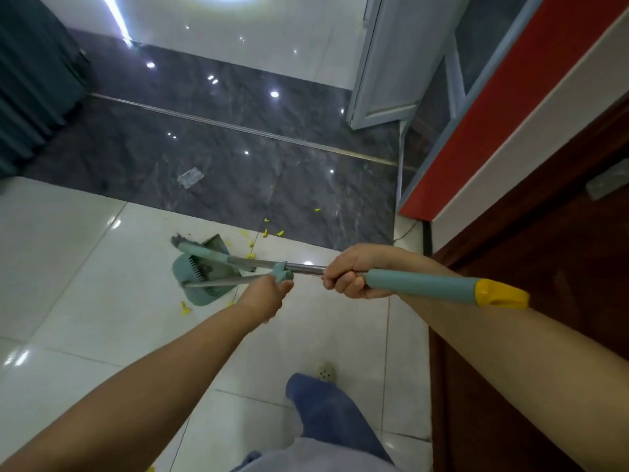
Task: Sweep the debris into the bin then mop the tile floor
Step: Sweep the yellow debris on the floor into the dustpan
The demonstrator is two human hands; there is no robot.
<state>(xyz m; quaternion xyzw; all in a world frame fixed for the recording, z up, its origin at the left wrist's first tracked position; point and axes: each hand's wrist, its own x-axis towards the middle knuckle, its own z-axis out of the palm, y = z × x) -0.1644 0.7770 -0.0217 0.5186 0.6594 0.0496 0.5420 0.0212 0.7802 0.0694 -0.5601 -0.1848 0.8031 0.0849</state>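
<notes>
Broom handle (418,282) gripped by right hand (347,277); left hand (267,296) grips dustpan (182,267) handle; bristles (177,239) mostly hidden.

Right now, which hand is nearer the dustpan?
Left. The left hand grips the dustpan by its handle; the right hand sits farther right, gripping the broom pole.

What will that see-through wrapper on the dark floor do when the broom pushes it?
The wrapper looks thin and crumpled, so it is probably very light and floppy. On the glossy dark tile it would likely skid easily, and might flutter past the broom rather than roll.
</notes>
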